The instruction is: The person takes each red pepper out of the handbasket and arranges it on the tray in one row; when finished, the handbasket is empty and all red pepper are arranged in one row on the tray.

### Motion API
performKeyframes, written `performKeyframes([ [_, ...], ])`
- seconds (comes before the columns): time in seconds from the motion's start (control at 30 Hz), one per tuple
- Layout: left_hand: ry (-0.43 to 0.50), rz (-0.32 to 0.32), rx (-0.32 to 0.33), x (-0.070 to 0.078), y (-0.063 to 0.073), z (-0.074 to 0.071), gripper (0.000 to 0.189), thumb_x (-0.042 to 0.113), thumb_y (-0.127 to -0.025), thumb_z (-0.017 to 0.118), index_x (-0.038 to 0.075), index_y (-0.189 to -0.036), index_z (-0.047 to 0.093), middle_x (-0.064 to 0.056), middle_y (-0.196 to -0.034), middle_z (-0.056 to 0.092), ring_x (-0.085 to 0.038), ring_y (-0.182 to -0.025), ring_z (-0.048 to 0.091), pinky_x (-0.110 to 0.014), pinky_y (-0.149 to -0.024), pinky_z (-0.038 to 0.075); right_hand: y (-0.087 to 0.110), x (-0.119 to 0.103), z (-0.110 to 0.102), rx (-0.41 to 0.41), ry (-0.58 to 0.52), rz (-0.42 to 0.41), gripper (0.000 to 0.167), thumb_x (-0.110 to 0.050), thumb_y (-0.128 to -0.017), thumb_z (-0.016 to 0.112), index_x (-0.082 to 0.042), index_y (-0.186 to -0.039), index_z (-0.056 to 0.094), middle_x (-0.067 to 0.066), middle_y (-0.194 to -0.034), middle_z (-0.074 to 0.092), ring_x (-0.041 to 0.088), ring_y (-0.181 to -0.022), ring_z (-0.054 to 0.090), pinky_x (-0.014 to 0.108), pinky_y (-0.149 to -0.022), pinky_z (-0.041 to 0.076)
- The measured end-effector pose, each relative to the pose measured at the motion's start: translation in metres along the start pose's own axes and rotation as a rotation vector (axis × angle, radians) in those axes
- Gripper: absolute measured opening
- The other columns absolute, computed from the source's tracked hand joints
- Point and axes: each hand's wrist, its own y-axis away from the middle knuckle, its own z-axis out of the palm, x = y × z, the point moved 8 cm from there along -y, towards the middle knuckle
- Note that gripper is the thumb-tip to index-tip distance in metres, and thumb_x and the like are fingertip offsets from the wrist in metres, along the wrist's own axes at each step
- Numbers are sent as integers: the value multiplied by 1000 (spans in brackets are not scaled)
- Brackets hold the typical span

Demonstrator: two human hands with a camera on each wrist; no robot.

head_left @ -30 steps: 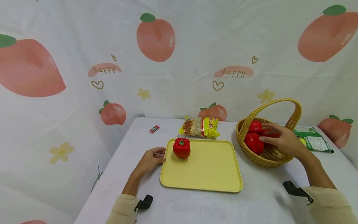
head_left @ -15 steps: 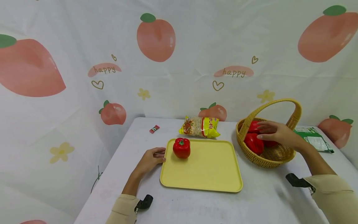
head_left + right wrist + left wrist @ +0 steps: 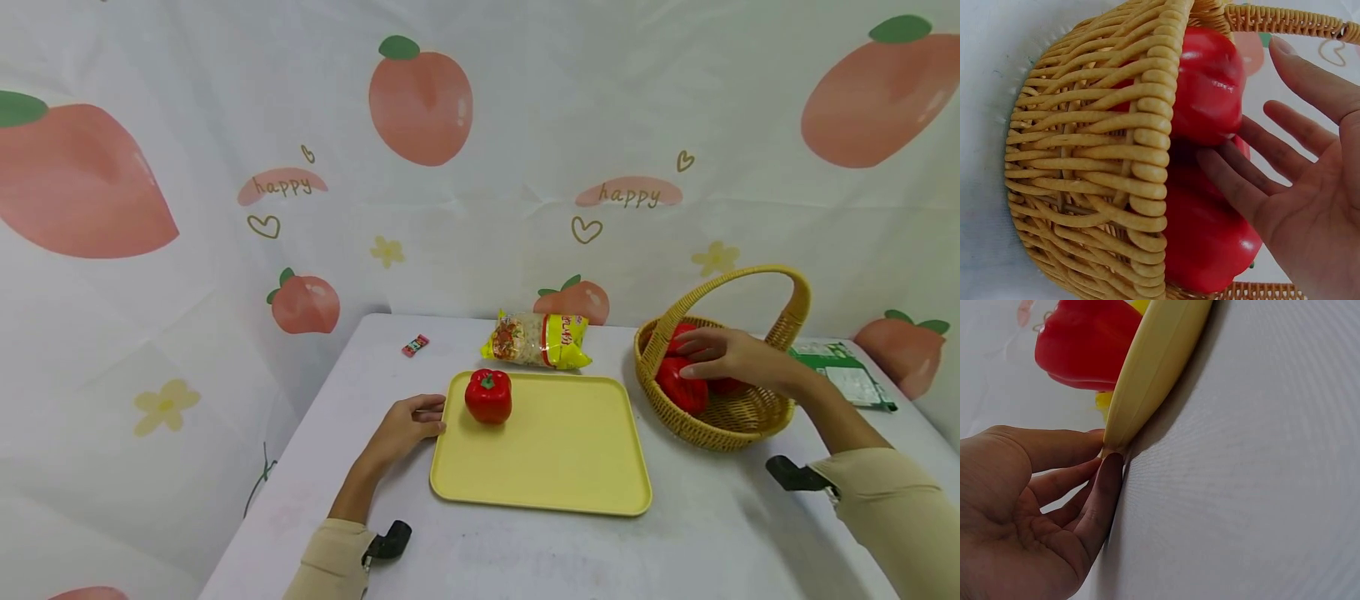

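A red bell pepper (image 3: 488, 397) stands near the upper left of the yellow tray (image 3: 555, 454). My left hand (image 3: 403, 431) pinches the tray's left rim between thumb and fingertips; in the left wrist view the hand (image 3: 1041, 500) has its thumb on one side of the rim and fingers on the other. Over the wicker basket (image 3: 697, 433) is my right hand (image 3: 738, 360). The right wrist view shows its spread fingers (image 3: 1235, 178) reaching between an upper bell pepper (image 3: 1207, 87) and a lower bell pepper (image 3: 1204, 231), the thumb standing away from both.
Behind the tray lies a yellow, partly clear food bag (image 3: 537, 340). A small red packet (image 3: 415, 345) lies at the back left. A green and white packet (image 3: 847, 375) is right of the basket, whose tall handle (image 3: 738, 279) arches over it. A printed cloth backs the table.
My right hand has shifted slightly left over the peppers in the basket, its fingers lifting and then lowering a little. The left hand, tray and pepper on it stay in place.
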Motion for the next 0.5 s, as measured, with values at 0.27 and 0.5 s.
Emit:
performKeyframes([
  [0.27, -4, -2, 8, -1, 0, 0, 47, 3, -94, 77, 2, -140, 67, -8, -128, 74, -21, -113, 73, -38, -100, 60, -4, -2, 1, -37, 58, 35, 68, -38, -97, 74, -1, -150, 54, 26, -148, 55, 43, -132, 50, 49, -101, 55],
  [0.5, -3, 0, 6, -1, 0, 0, 47, 4, -94, 77, 2, -140, 67, -8, -128, 74, -20, -113, 73, -38, -100, 59, -5, -3, 1, -56, 110, 13, 65, -30, -97, 77, 6, -146, 57, 31, -146, 56, 48, -132, 50, 57, -102, 56],
])
